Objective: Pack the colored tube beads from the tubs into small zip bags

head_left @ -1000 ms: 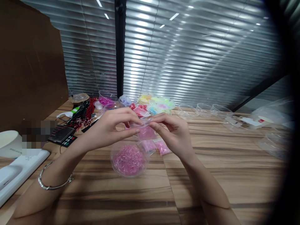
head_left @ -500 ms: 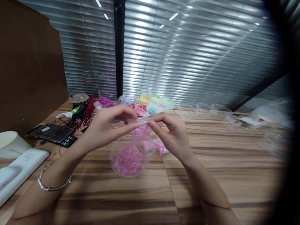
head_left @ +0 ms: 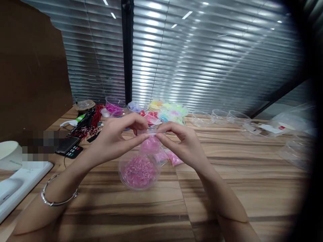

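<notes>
Between my two hands hangs a small clear plastic bag [head_left: 150, 144] with pink contents. My left hand [head_left: 121, 137] pinches its top edge from the left, thumb against fingers. The other end of that edge is in the pinch of my right hand [head_left: 180, 143]. Below the bag, a round clear tub [head_left: 121, 176] stands on the table, filled with short pink pieces [head_left: 140, 171]. Beside the tub lie small bags of pink pieces [head_left: 174, 158], partly behind the hanging bag and my right hand.
Bags of yellow and green pieces [head_left: 176, 111] lie at the back. Clear empty tubs [head_left: 202, 118] stand to the right of them. On the left are red and black wires [head_left: 97, 117], a black device with buttons [head_left: 73, 151], a white power strip [head_left: 30, 178] and a cardboard sheet [head_left: 32, 67].
My hands have drawn slightly closer together along the bag's top edge. The bag now hangs a little lower and more upright below my fingers. The tub has stayed in place.
</notes>
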Motion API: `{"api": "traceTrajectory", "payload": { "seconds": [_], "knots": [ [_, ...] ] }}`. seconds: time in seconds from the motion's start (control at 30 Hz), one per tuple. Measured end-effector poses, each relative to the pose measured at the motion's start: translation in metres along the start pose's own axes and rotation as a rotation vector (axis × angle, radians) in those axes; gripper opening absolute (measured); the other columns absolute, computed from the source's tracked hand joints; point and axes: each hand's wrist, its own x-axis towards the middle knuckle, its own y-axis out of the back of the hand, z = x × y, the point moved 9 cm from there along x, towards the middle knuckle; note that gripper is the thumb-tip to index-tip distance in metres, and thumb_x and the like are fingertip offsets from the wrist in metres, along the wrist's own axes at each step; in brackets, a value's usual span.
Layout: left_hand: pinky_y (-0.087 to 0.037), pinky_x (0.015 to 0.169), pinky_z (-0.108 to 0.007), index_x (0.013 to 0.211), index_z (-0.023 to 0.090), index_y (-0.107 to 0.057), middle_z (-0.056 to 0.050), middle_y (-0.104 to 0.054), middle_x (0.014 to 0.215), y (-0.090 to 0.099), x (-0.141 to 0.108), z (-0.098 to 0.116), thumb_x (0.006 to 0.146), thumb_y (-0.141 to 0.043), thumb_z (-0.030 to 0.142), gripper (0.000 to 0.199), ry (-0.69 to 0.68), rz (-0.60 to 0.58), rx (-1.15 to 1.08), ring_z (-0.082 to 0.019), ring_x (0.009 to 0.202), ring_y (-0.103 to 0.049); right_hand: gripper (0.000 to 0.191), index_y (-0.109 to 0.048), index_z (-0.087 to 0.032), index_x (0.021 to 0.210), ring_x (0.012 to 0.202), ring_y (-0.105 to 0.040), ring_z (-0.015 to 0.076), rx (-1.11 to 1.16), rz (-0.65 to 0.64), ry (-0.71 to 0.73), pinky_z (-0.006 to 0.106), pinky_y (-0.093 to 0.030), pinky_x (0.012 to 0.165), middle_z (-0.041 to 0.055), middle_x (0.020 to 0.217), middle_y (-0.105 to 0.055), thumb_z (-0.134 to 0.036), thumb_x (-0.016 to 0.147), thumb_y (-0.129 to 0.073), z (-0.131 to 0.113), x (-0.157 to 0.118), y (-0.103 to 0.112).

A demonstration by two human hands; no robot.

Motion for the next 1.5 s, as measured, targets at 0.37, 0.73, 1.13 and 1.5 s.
{"api": "traceTrajectory", "payload": {
  "seconds": [0.37,0.73,1.13,1.5],
  "knots": [
    [-0.050,0.071,-0.022,0.094,0.017,-0.062,-0.001,-0.065,0.088,-0.009,0.004,-0.007,0.084,-0.065,0.021,0.010,0.053,-0.142,0.010,-0.011,0.078,-0.061,0.007,-0.060,-0.018,0.082,0.076,-0.059,0.0135,-0.127,0.079,0.061,0.029,-0.045,0.072,-0.0004,0.081,-0.064,-0.012,0.084,-0.061,-0.011,-0.003,0.005],
    [-0.046,0.068,-0.025,0.080,0.018,-0.063,0.001,-0.065,0.077,0.000,0.005,0.003,0.085,-0.062,0.021,0.006,-0.072,-0.086,0.167,-0.012,0.072,-0.059,0.003,-0.061,-0.018,0.090,0.089,-0.059,0.0145,-0.086,0.052,0.122,0.030,-0.046,0.081,0.0024,0.092,-0.063,-0.017,0.090,-0.058,-0.015,0.000,0.005],
    [-0.047,0.070,-0.024,0.086,0.018,-0.062,0.000,-0.065,0.083,-0.016,0.002,0.008,0.087,-0.057,0.018,0.004,-0.080,-0.204,0.169,-0.013,0.077,-0.060,0.003,-0.060,-0.019,0.088,0.081,-0.059,0.0153,-0.129,0.008,0.150,0.031,-0.046,0.074,0.0021,0.086,-0.065,-0.019,0.090,-0.058,-0.017,-0.004,-0.004],
    [-0.047,0.069,-0.024,0.088,0.018,-0.062,-0.001,-0.066,0.083,-0.015,-0.001,0.018,0.090,-0.058,0.018,0.004,-0.151,-0.190,0.153,-0.013,0.077,-0.059,0.005,-0.062,-0.021,0.092,0.085,-0.060,0.0168,-0.084,-0.003,0.162,0.033,-0.048,0.077,0.0029,0.089,-0.066,-0.024,0.091,-0.058,-0.019,-0.006,-0.008]
  ]
}}
